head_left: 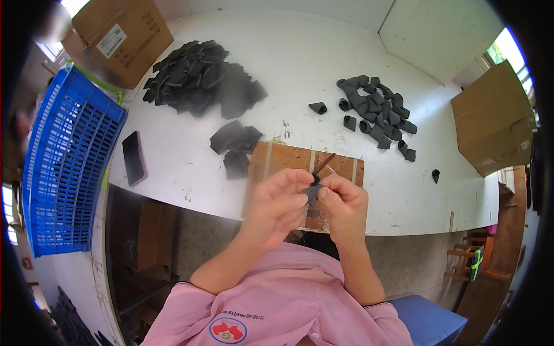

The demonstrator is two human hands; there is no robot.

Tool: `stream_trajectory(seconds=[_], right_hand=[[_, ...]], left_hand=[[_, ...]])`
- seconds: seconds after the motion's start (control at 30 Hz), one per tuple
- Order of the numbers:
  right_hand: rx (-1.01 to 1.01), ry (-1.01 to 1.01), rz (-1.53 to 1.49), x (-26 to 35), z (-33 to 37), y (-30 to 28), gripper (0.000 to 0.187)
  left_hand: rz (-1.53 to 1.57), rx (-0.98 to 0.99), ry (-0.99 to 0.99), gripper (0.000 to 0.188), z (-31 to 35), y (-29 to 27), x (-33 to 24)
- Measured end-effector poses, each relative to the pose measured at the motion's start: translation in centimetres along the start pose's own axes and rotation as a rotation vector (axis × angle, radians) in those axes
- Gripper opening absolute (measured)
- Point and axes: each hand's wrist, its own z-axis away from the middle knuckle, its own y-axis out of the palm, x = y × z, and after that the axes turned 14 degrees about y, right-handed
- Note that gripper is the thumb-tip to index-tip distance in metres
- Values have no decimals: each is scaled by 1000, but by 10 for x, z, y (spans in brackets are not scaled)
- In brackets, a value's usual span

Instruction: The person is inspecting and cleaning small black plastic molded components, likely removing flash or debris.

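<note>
Over the front edge of a brown board [259,173], both hands meet at a small dark grey piece of sheet material [312,194]. My left hand [276,209] pinches it from one side with thumb and fingers. From the other side my right hand [346,206] pinches it too. The piece looks creased and gathered between the fingertips. Just beyond them a thin brown pointed stick [325,164] slants up to the right; its lower end is hidden, and I cannot tell whether it is held or fixed to the board.
Flat dark grey pieces [193,78] lie heaped at the far left, with a few [235,141] nearer the board. Several rolled grey loops [378,109] are scattered right. A phone [134,158], blue basket [69,161] and cartons [118,40] flank the white table [300,57].
</note>
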Motion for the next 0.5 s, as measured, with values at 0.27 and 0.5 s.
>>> stream_trajectory(seconds=[0.27,0.5], right_hand=[[433,354,-351,26,-3,-7,16],[548,300,-241,49,-43,-8,24]], left_hand=[[-889,-124,592,14,-9,8,22],[497,68,-108,18,-36,-7,-5]])
